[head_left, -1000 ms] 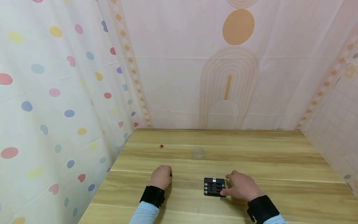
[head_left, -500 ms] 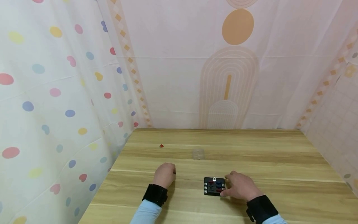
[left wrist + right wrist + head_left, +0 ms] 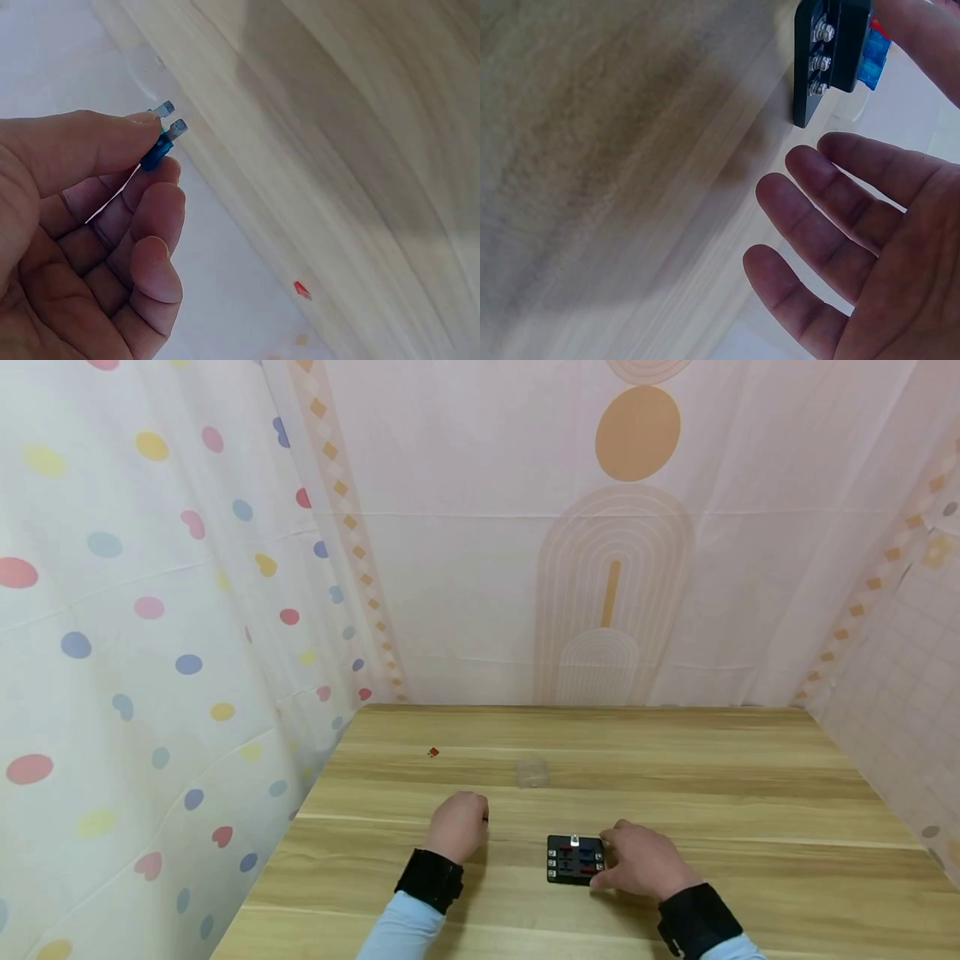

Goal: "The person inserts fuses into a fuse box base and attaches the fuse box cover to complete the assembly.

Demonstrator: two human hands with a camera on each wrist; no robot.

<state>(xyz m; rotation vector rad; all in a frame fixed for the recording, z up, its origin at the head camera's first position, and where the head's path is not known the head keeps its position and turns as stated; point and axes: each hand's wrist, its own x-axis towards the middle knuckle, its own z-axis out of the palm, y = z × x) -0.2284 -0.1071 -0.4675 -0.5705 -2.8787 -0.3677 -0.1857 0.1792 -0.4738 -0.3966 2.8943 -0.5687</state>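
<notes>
My left hand (image 3: 459, 827) is over the table, left of a black fuse block (image 3: 575, 860). In the left wrist view, thumb and fingertips pinch a blue blade fuse (image 3: 156, 152), its two metal prongs pointing away from the hand. The block lies flat, with screw terminals at its edges and red and blue fuses seated in it. My right hand (image 3: 643, 862) is at the block's right side, thumb by the lower corner and index finger by the upper. In the right wrist view its fingers (image 3: 817, 225) are spread and loosely extended; whether they touch the block I cannot tell.
A small red fuse (image 3: 432, 752) lies at the back left of the wooden table (image 3: 712, 777). A clear plastic cover (image 3: 532, 772) lies behind the block. Patterned curtains (image 3: 465, 568) hang behind and beside the table.
My left hand has moved to the right and slightly away from me, toward the fuse block, with the blue blade fuse. The right hand and the block have hardly moved.
</notes>
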